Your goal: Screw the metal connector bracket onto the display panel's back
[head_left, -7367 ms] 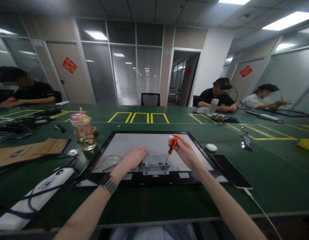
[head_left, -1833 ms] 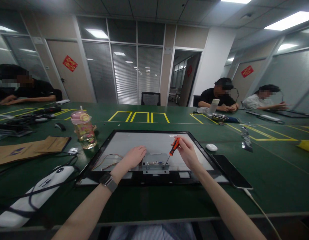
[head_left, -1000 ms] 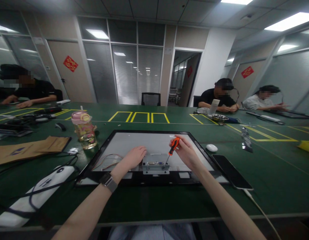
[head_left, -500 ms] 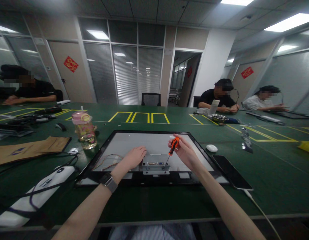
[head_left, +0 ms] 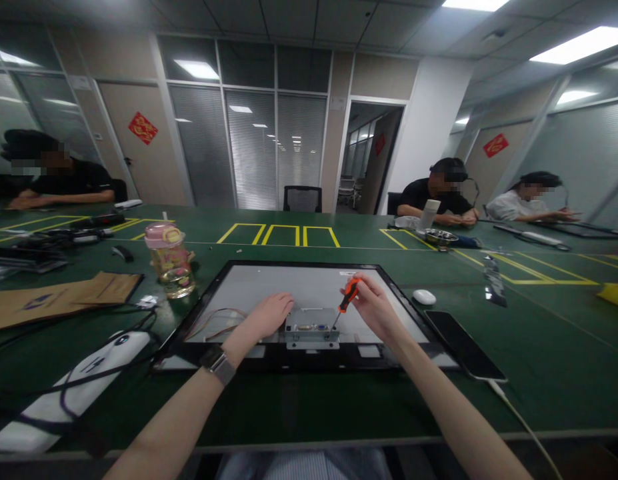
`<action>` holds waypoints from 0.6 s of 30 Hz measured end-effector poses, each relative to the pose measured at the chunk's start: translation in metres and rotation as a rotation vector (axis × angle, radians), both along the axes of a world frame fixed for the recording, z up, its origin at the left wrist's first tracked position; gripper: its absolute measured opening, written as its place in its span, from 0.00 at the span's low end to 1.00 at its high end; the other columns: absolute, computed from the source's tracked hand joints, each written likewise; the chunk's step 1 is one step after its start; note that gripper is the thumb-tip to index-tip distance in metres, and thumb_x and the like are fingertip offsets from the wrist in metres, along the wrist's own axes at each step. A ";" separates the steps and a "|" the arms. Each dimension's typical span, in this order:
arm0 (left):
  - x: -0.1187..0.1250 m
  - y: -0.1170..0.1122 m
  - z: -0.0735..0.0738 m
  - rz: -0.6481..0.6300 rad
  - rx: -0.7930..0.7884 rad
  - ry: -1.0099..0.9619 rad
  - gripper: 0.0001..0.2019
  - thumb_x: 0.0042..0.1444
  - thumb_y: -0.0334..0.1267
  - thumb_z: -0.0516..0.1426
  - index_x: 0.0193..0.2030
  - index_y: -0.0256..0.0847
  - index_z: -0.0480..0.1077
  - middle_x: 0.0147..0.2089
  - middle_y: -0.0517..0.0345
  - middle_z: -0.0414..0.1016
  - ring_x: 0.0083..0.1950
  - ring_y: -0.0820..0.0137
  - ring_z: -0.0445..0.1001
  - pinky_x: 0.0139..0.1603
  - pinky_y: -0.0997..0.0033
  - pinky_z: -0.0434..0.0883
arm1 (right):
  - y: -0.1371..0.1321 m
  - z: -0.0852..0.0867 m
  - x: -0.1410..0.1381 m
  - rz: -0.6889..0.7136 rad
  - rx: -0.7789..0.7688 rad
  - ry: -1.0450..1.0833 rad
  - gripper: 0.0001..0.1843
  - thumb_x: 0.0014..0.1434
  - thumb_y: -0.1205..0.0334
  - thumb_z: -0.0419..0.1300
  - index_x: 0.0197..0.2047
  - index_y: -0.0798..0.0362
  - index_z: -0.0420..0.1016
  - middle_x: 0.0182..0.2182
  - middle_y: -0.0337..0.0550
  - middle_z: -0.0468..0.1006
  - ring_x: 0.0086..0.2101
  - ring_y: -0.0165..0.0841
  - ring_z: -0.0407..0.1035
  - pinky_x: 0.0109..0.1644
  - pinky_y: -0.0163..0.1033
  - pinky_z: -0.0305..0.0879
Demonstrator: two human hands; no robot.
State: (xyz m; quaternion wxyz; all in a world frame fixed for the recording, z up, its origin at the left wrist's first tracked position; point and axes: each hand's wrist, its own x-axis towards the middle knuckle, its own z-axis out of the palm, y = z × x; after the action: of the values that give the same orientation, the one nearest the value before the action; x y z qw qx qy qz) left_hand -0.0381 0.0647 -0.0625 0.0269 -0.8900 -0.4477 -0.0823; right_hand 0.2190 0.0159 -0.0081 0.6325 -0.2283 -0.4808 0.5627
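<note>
A flat display panel point(head_left: 269, 280) with a black frame lies back side up on the green table. Near its front edge sits a metal bracket point(head_left: 313, 338) with a row of connector ports. My right hand point(head_left: 377, 308) is closed around an orange and black screwdriver point(head_left: 349, 295), its handle tilted up and right. The screwdriver's tip meets the right end of the bracket. My left hand point(head_left: 269, 315) lies on the panel at the bracket's left side, fingers stretched out; whether the fingertips press on the bracket is hard to tell. Thin wires point(head_left: 216, 321) run left of the bracket.
Left of the panel stand a pink-lidded bottle point(head_left: 169, 260), a brown paper bag point(head_left: 63, 300) and a white power strip point(head_left: 83, 380) with black cables. To the right lie a phone point(head_left: 463, 343) on a cable and a white earbud case point(head_left: 424, 297). Several people sit across the table.
The screwdriver handle and my right hand have shifted very slightly, with small changes in the fingers. My left hand and the panel stay as they were.
</note>
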 end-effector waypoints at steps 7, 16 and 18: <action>0.002 -0.004 0.006 0.006 -0.027 -0.021 0.19 0.65 0.36 0.38 0.54 0.34 0.63 0.59 0.45 0.64 0.60 0.63 0.61 0.59 0.61 0.58 | -0.002 0.003 -0.001 0.069 -0.012 -0.010 0.17 0.53 0.55 0.61 0.47 0.47 0.72 0.36 0.43 0.78 0.40 0.38 0.71 0.52 0.51 0.59; 0.003 -0.005 0.008 0.022 -0.026 -0.026 0.19 0.65 0.36 0.38 0.54 0.35 0.63 0.58 0.47 0.64 0.60 0.65 0.61 0.59 0.63 0.57 | -0.001 0.000 -0.001 0.042 -0.035 -0.028 0.14 0.48 0.57 0.65 0.41 0.45 0.74 0.35 0.39 0.77 0.37 0.36 0.71 0.51 0.49 0.61; 0.003 -0.004 0.007 0.026 -0.014 -0.036 0.18 0.64 0.36 0.39 0.54 0.37 0.63 0.58 0.48 0.64 0.60 0.65 0.62 0.58 0.63 0.59 | 0.000 -0.001 0.000 0.024 -0.039 -0.025 0.14 0.46 0.58 0.66 0.39 0.45 0.74 0.33 0.38 0.76 0.36 0.34 0.71 0.52 0.49 0.61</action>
State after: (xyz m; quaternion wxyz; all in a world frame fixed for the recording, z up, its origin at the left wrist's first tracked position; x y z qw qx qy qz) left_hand -0.0347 0.0604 -0.0558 0.0137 -0.8825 -0.4603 -0.0951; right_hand 0.2189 0.0161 -0.0093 0.6153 -0.2418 -0.4803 0.5764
